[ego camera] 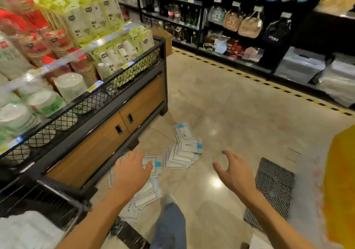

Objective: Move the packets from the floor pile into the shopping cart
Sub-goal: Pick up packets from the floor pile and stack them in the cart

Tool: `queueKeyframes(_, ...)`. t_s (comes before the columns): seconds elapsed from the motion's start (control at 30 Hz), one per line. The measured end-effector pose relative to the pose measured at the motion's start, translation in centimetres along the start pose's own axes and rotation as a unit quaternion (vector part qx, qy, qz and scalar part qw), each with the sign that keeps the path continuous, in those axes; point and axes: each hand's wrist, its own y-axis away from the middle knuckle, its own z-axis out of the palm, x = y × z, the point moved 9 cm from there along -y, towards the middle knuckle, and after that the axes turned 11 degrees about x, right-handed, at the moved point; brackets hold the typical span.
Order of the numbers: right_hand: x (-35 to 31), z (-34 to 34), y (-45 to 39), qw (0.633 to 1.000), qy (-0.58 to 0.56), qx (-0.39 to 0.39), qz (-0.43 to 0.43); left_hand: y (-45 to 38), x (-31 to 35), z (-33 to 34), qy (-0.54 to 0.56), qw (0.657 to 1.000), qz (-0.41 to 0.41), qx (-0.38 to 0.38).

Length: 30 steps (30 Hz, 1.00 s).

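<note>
A pile of flat white packets with blue tabs lies scattered on the shiny floor beside the display stand. One packet lies apart at the far end, and more packets spread toward me. My left hand hovers above the near part of the pile, fingers relaxed, holding nothing. My right hand is stretched out to the right of the pile with fingers spread and slightly curled, empty. The shopping cart's wire frame shows at the lower left, with white packets inside it.
A wood-and-mesh display stand full of paper cups and plates runs along the left. A black plastic basket lies on the floor at the right, beside a yellow object. Dark shelves line the far side behind yellow-black floor tape. My jeans leg is below.
</note>
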Motion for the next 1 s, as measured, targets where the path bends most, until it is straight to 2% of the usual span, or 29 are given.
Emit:
queueKeyframes(0.27, 2.6, 5.4, -12.0, 0.997, 0.046, -0.03, 0.052, -14.9, 4.1, 11.4, -0.007, 0.995, 0.048, -0.092)
queueKeyframes(0.4, 2.2, 7.5, -20.3, 0.996, 0.059, -0.035, 0.058, -23.0, 6.2, 15.0, 0.016, 0.993, 0.061, -0.099)
queueKeyframes(0.57, 2.2, 13.4, -28.9, 0.995, 0.068, -0.043, 0.064, -31.1, 6.0, 20.7, 0.01, 0.992, 0.033, -0.118)
queueKeyframes(0.77, 6.0, 27.0, -35.7, 0.986, 0.047, -0.109, 0.12, -37.5, 5.4, 31.3, -0.021, 0.988, 0.009, -0.154)
queueKeyframes(1.0, 12.9, 47.2, -41.7, 0.972, 0.065, -0.177, 0.14, -43.2, 5.1, 49.0, -0.071, 0.978, -0.008, -0.197)
